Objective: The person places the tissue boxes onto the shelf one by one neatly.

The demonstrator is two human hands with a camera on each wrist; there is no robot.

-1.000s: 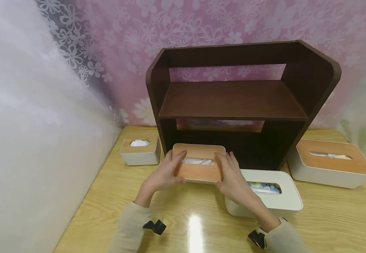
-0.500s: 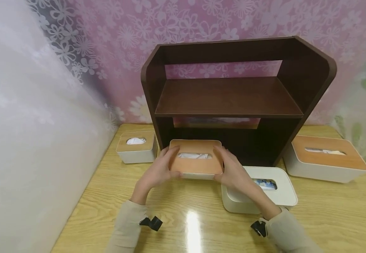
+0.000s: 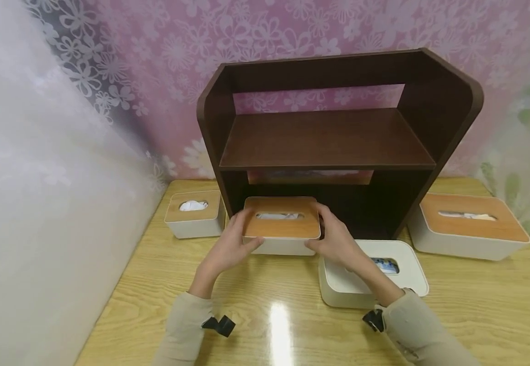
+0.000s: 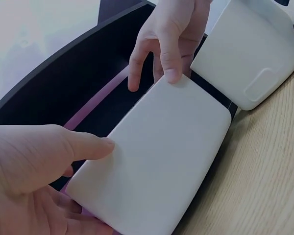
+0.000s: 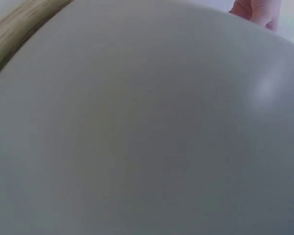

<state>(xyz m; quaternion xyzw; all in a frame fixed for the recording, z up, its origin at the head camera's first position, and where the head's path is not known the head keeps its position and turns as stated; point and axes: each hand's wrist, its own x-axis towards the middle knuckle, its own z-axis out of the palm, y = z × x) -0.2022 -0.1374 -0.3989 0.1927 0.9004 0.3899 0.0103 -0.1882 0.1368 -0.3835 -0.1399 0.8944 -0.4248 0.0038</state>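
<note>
Head view: our left hand (image 3: 228, 249) and right hand (image 3: 340, 245) clamp the wood-topped box (image 3: 282, 226) between them; we should hold it level

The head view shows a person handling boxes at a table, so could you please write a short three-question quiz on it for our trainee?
1. True or false: the left hand and the right hand hold the same wood-topped box.
2. What colour is the top of the box that the right forearm passes over?
A. Black
B. Creamy white
C. Pink
3. How many boxes with wood-coloured tops show in the head view?

Key:
1. True.
2. B.
3. Three: the held one, the small box at the far left and the long box at the far right.
</note>
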